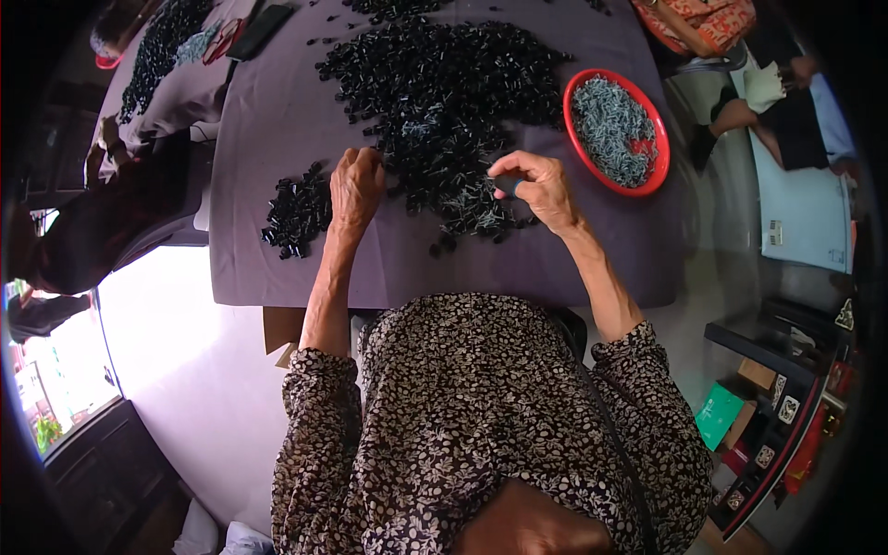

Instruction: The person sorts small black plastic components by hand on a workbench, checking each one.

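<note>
My left hand (pixel 356 190) is closed, knuckles up, between a small heap of black plastic pieces (pixel 298 215) and the main heap of black pieces (pixel 444 79). What its fingers hold, if anything, is hidden. Across from it, my right hand (pixel 544 192) pinches thumb and forefinger together over the near part of the main heap. A small dark piece (pixel 506 185) shows at the thumb; whether it is held or worn I cannot tell. Loose silver screws (pixel 476 205) lie among the black pieces below my right fingers.
A red oval basin (pixel 568 131) full of silver screws stands right of the heap on the purple-grey tablecloth (pixel 416 268). Another person's hand (pixel 109 139) is at far left, near more black pieces (pixel 159 60). Other people sit at upper right. A shelf unit (pixel 754 347) stands at lower right.
</note>
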Demonstrator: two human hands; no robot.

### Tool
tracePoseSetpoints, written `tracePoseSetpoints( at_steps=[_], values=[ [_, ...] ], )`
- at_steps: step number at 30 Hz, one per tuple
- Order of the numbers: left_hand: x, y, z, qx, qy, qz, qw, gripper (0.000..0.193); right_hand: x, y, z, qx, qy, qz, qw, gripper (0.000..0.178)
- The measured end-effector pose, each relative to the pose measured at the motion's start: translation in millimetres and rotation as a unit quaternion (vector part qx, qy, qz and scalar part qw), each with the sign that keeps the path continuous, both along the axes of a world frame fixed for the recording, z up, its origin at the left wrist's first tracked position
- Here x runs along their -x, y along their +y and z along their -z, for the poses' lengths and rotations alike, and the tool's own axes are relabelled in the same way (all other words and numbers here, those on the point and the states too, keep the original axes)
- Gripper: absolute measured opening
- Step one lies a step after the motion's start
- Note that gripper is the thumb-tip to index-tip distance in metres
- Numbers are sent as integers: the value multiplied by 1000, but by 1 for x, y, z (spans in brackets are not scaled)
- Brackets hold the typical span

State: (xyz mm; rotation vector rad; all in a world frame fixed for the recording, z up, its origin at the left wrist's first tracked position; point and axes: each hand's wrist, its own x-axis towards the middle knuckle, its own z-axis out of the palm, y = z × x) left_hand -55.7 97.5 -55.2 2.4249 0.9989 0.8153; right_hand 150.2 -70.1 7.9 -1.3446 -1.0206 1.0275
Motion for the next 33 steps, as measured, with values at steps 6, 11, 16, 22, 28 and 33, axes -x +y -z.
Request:
tracePoseSetpoints(
  at_steps=[6,11,16,22,28,33],
  values=[
    [3,-3,-9,111,-13,-12,994,10,8,2,-11,14,-11,-18,1000,30],
    [-21,-40,-51,616,-442,86,646,8,10,4,-39,5,-22,6,1000,31],
    [-44,-70,-74,681,-518,146,496,11,28,16,-62,-73,-11,1,997,22],
    [-58,-82,-70,713,-534,182,415,14,23,14,-66,-59,-93,30,993,28],
    [-60,-87,-76,721,-527,153,423,15,23,11,-69,-48,-98,43,993,29],
    [-60,-87,-76,705,-523,151,455,15,24,12,-73,-41,-110,46,992,29]
  ],
)
